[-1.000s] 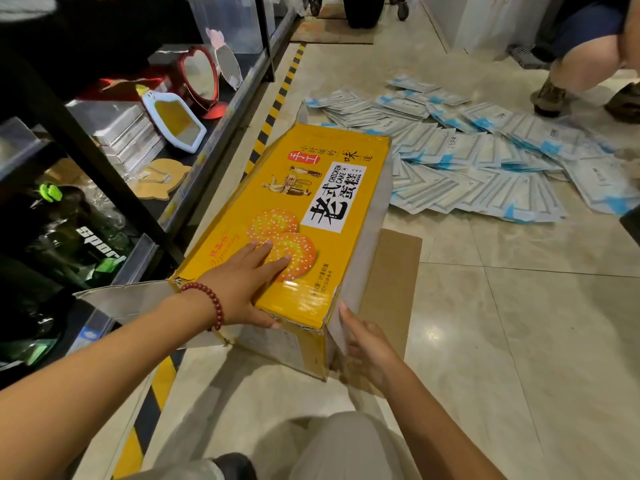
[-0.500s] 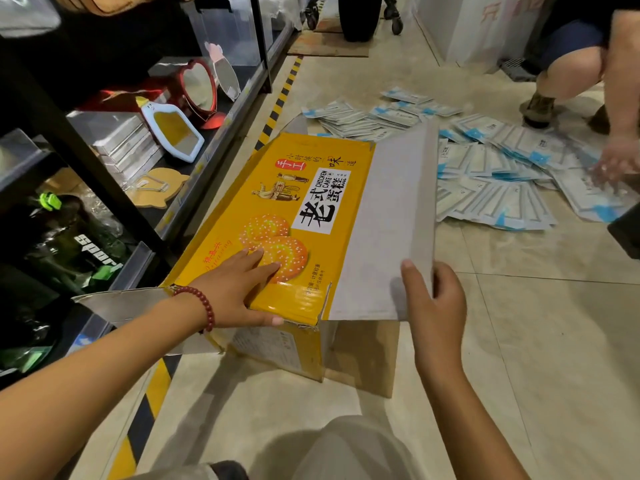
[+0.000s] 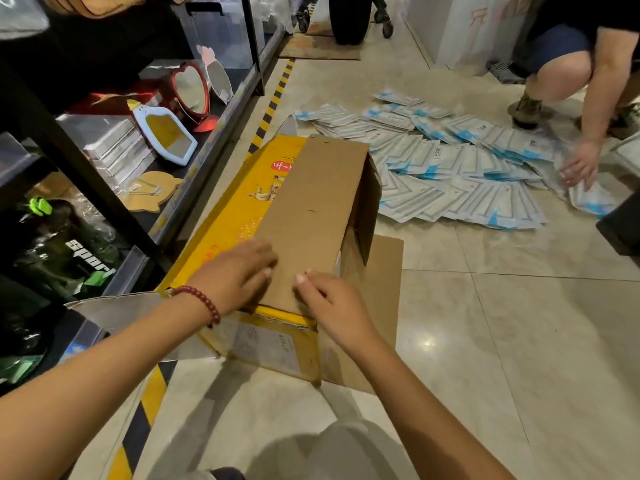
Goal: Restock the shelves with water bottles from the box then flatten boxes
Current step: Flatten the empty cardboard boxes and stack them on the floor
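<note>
A long yellow cardboard box lies on the tiled floor beside the shelf unit. Its brown side flap is folded over onto the yellow top. My left hand, with a red bead bracelet at the wrist, rests on the near end of the box top, fingers at the flap's left edge. My right hand presses down on the near end of the same flap, fingers curled. Another brown flap lies flat on the floor to the right. No water bottles are visible.
The black shelf unit on the left holds mirrors, stacked boxes and green sport packs. Several blue-and-white packets are spread over the floor ahead. A crouching person reaches into them at right. Yellow-black tape runs along the shelf.
My right hand swung the side flap up and over onto the yellow top, covering the printed label. My left hand slid slightly towards the flap edge. The other person's hand reached further into the packets.
</note>
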